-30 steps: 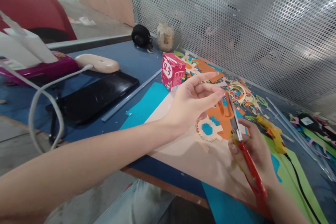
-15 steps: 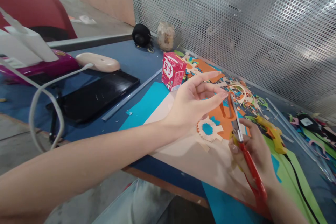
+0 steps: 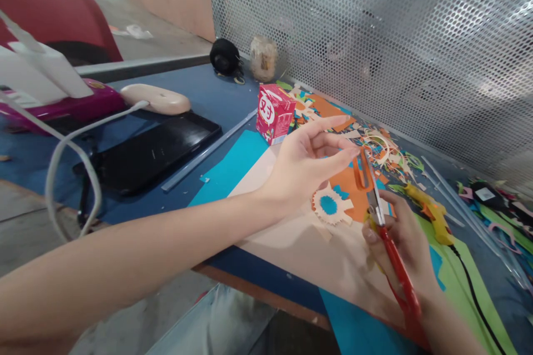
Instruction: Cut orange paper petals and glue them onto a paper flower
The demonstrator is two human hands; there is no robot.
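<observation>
My left hand (image 3: 306, 163) pinches the end of a thin orange paper strip (image 3: 361, 177) between thumb and finger, the other fingers loosely curled. The strip bends into a narrow loop beside the scissor blades. Closed around red-handled scissors (image 3: 395, 258), my right hand (image 3: 410, 233) points their blades up toward the strip. From this angle I cannot tell whether the blades touch it. Below my left hand lies a cream paper ring (image 3: 318, 216) with a toothed edge, blue showing through its middle. Orange paper (image 3: 355, 211) lies partly under it.
A pink box (image 3: 275, 113) stands beyond my left wrist, with heaped paper scraps (image 3: 383, 150) behind. A yellow glue gun (image 3: 433, 213) and its cord lie right. At left are a black phone (image 3: 158, 152), a cream device (image 3: 156, 99) and a looped white cable (image 3: 54, 163).
The orange strip has turned, and its loop shows more openly. My right hand and the scissors have shifted very slightly. My left hand stays nearly still. A person's leg appears in the background, upper left.
</observation>
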